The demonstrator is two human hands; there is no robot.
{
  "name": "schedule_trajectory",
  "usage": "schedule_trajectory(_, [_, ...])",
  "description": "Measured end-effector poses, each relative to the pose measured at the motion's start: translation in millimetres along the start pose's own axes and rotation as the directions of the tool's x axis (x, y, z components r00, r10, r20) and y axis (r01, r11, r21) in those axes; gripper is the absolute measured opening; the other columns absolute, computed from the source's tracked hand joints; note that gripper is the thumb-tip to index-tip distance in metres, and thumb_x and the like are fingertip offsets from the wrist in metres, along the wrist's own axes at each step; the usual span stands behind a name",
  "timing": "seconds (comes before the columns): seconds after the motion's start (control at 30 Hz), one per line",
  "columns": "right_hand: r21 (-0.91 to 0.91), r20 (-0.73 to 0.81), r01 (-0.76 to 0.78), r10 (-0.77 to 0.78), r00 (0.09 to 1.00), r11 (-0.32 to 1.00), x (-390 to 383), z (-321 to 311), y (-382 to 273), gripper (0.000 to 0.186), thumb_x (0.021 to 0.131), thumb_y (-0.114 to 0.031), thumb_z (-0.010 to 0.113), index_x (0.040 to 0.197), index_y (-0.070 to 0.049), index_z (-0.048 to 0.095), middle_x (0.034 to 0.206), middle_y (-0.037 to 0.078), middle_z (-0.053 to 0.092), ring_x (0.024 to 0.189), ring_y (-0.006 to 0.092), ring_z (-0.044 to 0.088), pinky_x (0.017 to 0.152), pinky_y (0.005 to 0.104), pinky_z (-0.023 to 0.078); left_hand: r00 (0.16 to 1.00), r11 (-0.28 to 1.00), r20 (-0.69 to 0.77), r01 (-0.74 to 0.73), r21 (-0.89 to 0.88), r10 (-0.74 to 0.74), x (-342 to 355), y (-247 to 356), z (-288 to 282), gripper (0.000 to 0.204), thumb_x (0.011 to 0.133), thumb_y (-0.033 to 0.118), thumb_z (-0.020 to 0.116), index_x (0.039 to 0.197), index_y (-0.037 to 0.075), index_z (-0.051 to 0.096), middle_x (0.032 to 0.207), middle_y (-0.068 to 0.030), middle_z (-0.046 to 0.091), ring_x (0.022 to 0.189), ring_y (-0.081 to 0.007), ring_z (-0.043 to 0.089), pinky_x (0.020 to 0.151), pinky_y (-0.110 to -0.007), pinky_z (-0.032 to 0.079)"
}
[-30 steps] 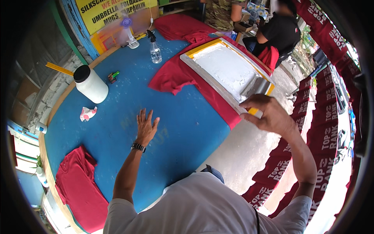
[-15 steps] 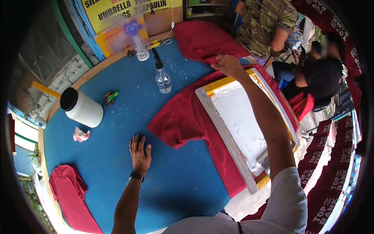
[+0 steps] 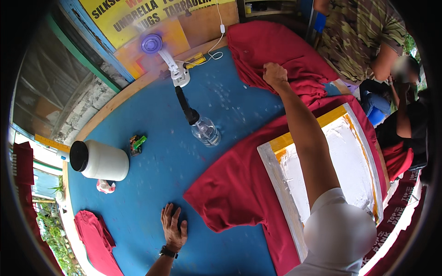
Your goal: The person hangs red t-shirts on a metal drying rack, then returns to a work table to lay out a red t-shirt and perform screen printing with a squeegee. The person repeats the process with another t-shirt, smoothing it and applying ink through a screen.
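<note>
red cloth pile (image 3: pixel 276 41): heaped past the far end of the frame (image 3: pixel 286 202), a bit to its left. right hand (image 3: pixel 275 75) at the pile's near side, arm stretched over the frame, fingers curled in; cannot tell whether they grip cloth. left hand (image 3: pixel 174 231) palm down on the blue table (image 3: pixel 152 184), left of the frame's near part, fingers a little apart, holding nothing (watch (image 3: pixel 168 251) on that wrist). shirt (image 3: pixel 235 193), red, spread under the frame and out to its left. white paint (image 3: pixel 352 158) smeared inside the frame. spray bottle (image 3: pixel 206 133) left of the frame's far end. jar (image 3: pixel 107 161), white, black lid, well left of the frame. person in camouflage (image 3: pixel 354 37) beyond the frame.
</note>
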State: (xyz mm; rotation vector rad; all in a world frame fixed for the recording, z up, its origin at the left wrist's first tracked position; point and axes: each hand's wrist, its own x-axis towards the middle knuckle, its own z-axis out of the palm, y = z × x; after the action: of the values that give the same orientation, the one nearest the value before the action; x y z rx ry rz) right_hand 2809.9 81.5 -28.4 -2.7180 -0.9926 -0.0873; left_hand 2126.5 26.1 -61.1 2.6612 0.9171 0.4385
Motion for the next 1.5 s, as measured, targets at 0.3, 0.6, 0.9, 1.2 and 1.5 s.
schedule_trajectory(0.3, [1.0, -0.013, 0.012, 0.403, 0.915, 0.004, 63, -71, 34, 0.055, 0.108, -0.022, 0.044, 0.16, -0.008, 0.032, 0.139, 0.018, 0.059, 0.127, 0.0307, 0.061, 0.098, 0.0544, 0.06, 1.0, 1.0, -0.015, -0.01, 0.009, 0.01, 4, -2, 2, 0.048, 0.107, 0.037, 0.048, 0.141, 0.004, 0.058, 0.153, -0.0242, 0.049, 0.144, -0.0455, 0.044, 0.121, -0.062, 0.029])
schedule_trajectory(0.6, [0.977, -0.15, 0.19, 0.318, 0.936, -0.098, 50, -170, 49, 0.057, 0.11, -0.012, 0.038, 0.162, -0.002, 0.018, 0.168, 0.016, 0.02, 0.155, 0.0423, 0.024, 0.106, 0.0733, 0.049, 1.0, 1.0, -0.006, -0.005, 0.027, 0.005, 0, -6, 0, 0.048, 0.107, 0.036, 0.048, 0.142, 0.005, 0.057, 0.154, -0.0238, 0.048, 0.144, -0.0458, 0.043, 0.122, -0.062, 0.029])
schedule_trajectory(0.9, [0.952, -0.121, 0.178, 0.226, 0.967, -0.249, 52, -171, 55, 0.051, 0.111, -0.012, 0.04, 0.159, -0.009, 0.022, 0.155, 0.008, 0.035, 0.154, 0.0368, 0.028, 0.101, 0.0769, 0.053, 1.0, 1.0, -0.003, -0.016, 0.02, 0.016, 5, -4, 2, 0.049, 0.107, 0.037, 0.048, 0.143, 0.004, 0.055, 0.154, -0.0241, 0.047, 0.145, -0.046, 0.042, 0.122, -0.062, 0.028])
schedule_trajectory(1.2, [0.925, -0.196, 0.264, 0.251, 0.948, -0.274, 68, -161, 62, 0.03, 0.105, 0.0, 0.041, 0.135, -0.003, 0.042, 0.139, 0.011, 0.039, 0.154, 0.0373, 0.024, 0.104, 0.0806, 0.048, 1.0, 0.999, 0.004, -0.026, 0.026, 0.026, 8, -2, 0, 0.048, 0.108, 0.036, 0.047, 0.143, 0.004, 0.055, 0.154, -0.0244, 0.047, 0.145, -0.0462, 0.042, 0.122, -0.063, 0.028])
schedule_trajectory(1.5, [0.897, -0.334, 0.372, 0.185, 0.924, -0.24, 99, -164, 110, 0.041, 0.108, -0.022, 0.041, 0.149, -0.018, 0.04, 0.151, 0.001, 0.039, 0.144, 0.0304, 0.037, 0.101, 0.0683, 0.054, 0.999, 0.998, 0.005, -0.037, 0.041, 0.037, 7, -4, 0, 0.051, 0.108, 0.038, 0.046, 0.144, 0.002, 0.054, 0.154, -0.0262, 0.046, 0.144, -0.047, 0.042, 0.121, -0.063, 0.028])
